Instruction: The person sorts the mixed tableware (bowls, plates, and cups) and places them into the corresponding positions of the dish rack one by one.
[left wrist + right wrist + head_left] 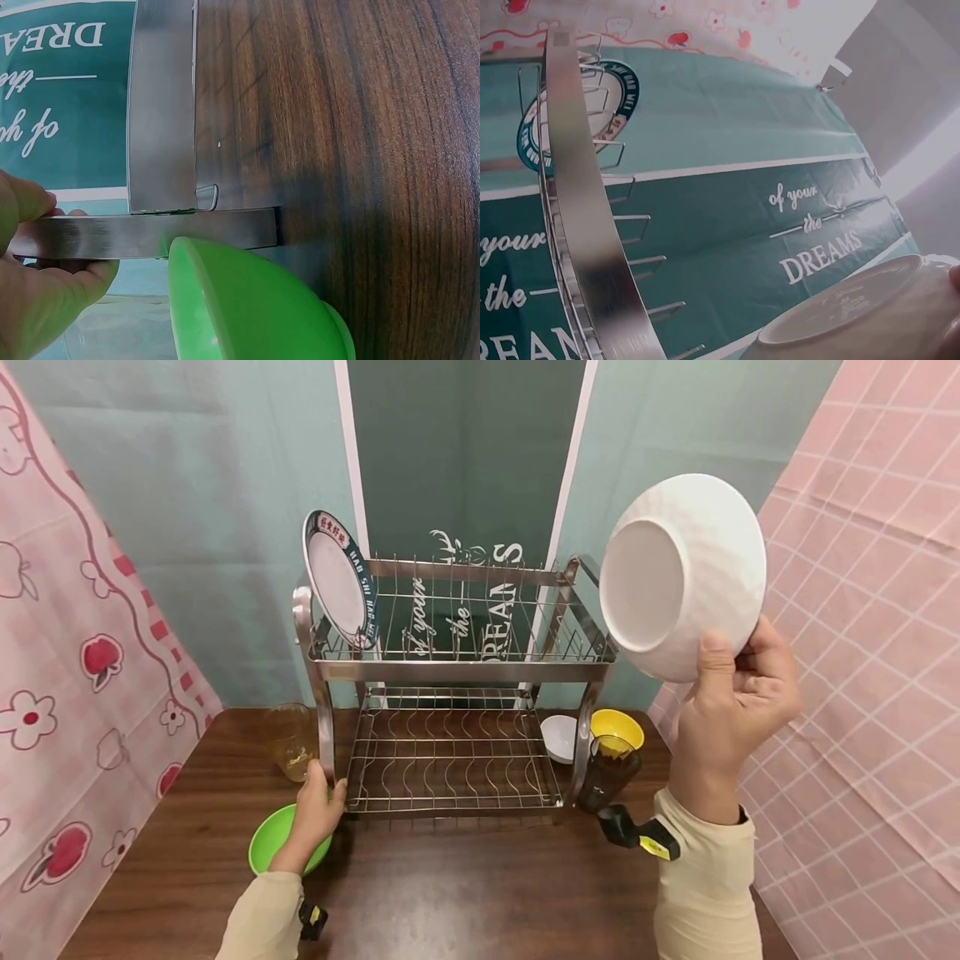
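My right hand (738,714) holds a white bowl (716,552) by its rim, raised to the right of the metal dish rack (465,672). The bowl is tilted on its side, its round base towards the rack; its inside is hidden. Low on the left, my left hand (311,818) grips the rack's front leg (90,238), thumb on one side and fingers on the other. A plate with a dark patterned rim (341,585) leans upright at the left end of the upper tier.
Beside the left hand sits a green bowl (270,839), with a clear glass (291,739) behind it. By the rack's right leg stand a small white bowl (558,739), a yellow bowl (622,727) and a dark glass (607,777). Patterned cloths hang around the wooden table (480,893).
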`<state>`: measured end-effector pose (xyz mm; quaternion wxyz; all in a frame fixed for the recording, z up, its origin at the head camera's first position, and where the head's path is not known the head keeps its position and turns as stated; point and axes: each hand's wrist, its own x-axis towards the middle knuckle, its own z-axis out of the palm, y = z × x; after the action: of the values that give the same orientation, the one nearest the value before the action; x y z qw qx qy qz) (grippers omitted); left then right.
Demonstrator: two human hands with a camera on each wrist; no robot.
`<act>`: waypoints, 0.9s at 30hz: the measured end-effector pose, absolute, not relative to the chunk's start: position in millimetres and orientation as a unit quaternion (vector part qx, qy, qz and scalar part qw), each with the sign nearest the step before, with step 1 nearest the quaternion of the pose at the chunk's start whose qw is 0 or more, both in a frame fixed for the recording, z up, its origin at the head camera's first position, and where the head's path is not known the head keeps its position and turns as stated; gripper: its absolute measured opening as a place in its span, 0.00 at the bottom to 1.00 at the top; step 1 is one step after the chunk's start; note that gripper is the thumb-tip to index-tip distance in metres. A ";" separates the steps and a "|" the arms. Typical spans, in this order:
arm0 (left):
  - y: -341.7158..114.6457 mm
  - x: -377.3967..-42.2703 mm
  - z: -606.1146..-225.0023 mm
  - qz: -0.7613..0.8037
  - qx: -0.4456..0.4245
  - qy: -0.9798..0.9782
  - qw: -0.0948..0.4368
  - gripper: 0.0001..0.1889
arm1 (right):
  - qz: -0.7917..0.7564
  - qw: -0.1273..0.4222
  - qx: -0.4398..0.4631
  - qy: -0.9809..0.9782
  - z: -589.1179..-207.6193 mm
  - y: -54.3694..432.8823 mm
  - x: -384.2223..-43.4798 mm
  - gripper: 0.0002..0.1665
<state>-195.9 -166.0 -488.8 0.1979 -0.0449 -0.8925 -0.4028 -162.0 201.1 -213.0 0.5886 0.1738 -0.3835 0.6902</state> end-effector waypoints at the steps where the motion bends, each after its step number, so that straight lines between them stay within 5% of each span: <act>1: -166.0 -195.4 -488.5 -0.404 -0.042 -0.893 0.195 0.13 | 0.692 0.584 0.180 -0.383 -213.0 199.4 -163.5 0.12; 27: -165.9 -194.7 -484.9 -0.421 -0.020 -0.891 0.167 0.10 | 0.718 0.489 0.272 -0.415 -215.9 137.7 -185.6 0.11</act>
<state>-194.7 -165.9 -484.9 0.1666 -0.0203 -0.8914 -0.4211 -185.6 137.7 -215.9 0.4891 0.2716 -0.4147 0.7176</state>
